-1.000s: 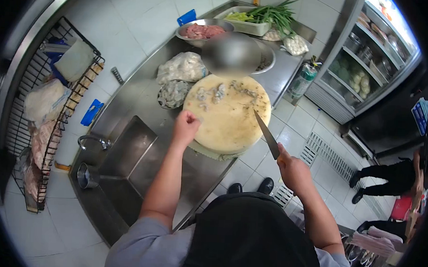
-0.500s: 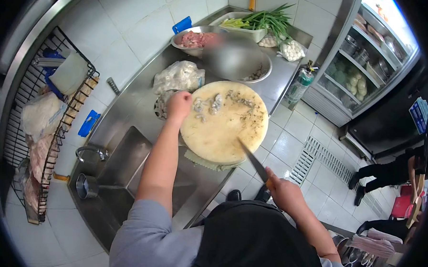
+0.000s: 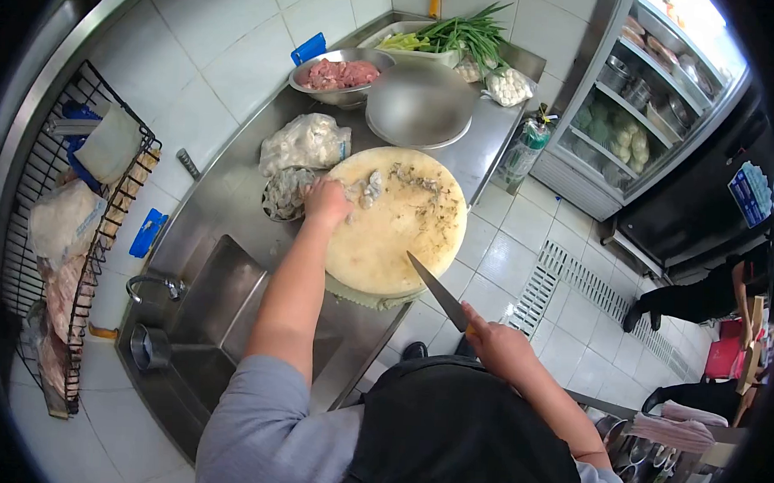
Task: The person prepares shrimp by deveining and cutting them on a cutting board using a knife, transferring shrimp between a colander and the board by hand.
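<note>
A large round cutting board (image 3: 387, 250) lies on the steel counter. Grey pieces that look like peeled shrimp (image 3: 372, 190) rest on its upper left part, and dark scraps (image 3: 428, 191) are scattered at its upper right. My left hand (image 3: 328, 202) is at the board's left edge, fingers curled down beside the pieces; what they hold, if anything, is hidden. Just left of it stands a metal bowl of grey shrimp (image 3: 287, 194). My right hand (image 3: 499, 341) grips a kitchen knife (image 3: 437, 289) by the handle, its tip over the board's lower right edge.
Behind the board are a plastic bag (image 3: 306, 145), a bowl of raw meat (image 3: 342, 74), a blurred metal bowl (image 3: 419, 142) and a tray of green onions (image 3: 465, 38). A sink (image 3: 220, 295) lies left. A lit fridge (image 3: 635, 105) and another person's legs (image 3: 687, 293) are right.
My left hand has lowered from a raised fist to the board's left edge, uncovering the shrimp bowl. My right hand still holds the knife. The whole view has shifted slightly.
</note>
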Demonstrator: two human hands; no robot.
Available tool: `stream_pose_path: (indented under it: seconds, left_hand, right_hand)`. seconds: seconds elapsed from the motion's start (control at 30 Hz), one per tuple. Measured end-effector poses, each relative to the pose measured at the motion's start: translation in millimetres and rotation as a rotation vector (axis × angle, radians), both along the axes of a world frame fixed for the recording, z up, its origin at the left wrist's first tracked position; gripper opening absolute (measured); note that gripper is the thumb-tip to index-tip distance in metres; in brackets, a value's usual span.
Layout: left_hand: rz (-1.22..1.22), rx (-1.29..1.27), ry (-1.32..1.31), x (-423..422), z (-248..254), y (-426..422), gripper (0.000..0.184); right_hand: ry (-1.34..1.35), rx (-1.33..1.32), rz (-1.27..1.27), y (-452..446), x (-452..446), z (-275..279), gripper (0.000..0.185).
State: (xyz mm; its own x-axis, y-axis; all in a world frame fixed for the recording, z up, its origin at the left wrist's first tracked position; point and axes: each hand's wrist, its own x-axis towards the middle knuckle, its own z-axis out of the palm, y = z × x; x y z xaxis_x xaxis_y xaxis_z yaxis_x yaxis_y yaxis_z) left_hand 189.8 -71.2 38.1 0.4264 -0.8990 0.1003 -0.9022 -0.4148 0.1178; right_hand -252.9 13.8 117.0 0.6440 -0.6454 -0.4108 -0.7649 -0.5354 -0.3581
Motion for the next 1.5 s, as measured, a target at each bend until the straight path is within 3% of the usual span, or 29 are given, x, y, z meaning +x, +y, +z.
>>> stream_pose_path:
  seconds: [0.13, 0.3, 0.4, 0.5, 0.63, 0.83, 1.13, 1.37, 1.5]
  left_hand:
    - [-0.014, -0.149, 0.054, -26, 29, 21, 0.019]
    - [-0.325, -0.239, 0.408, -96, 23, 62, 0.021]
    - [-0.29, -0.128, 0.392, -119, 8, 76, 0.018]
    - [-0.25, -0.214, 0.382, -124, 4, 80, 0.013]
    - [-0.302, -0.225, 0.42, -124, -6, 82, 0.012]
    - [-0.331, -0.209, 0.268, -124, -6, 82, 0.01]
    - [-0.291, -0.149, 0.342, -126, -8, 80, 0.009]
    - [-0.079, -0.148, 0.461, -138, -9, 79, 0.01]
    - [0.018, -0.157, 0.561, -138, -17, 77, 0.012]
  right_hand:
    - [0.009, -0.002, -0.001, -2, 0, 6, 0.059]
    - [-0.021, -0.027, -0.204, -7, -1, -6, 0.06]
    - [-0.14, 0.228, -0.216, -13, -1, 18, 0.066]
    - [-0.303, 0.278, -0.111, -16, -10, -9, 0.065]
    - [-0.431, 0.353, -0.201, -12, -7, -18, 0.062]
    - [-0.331, 0.474, -0.248, -10, 3, -5, 0.061]
    - [-0.367, 0.585, -0.284, -15, 15, -8, 0.065]
    - [-0.328, 0.563, -0.207, -13, 11, 3, 0.065]
    - [-0.326, 0.681, -0.266, -9, 8, 9, 0.063]
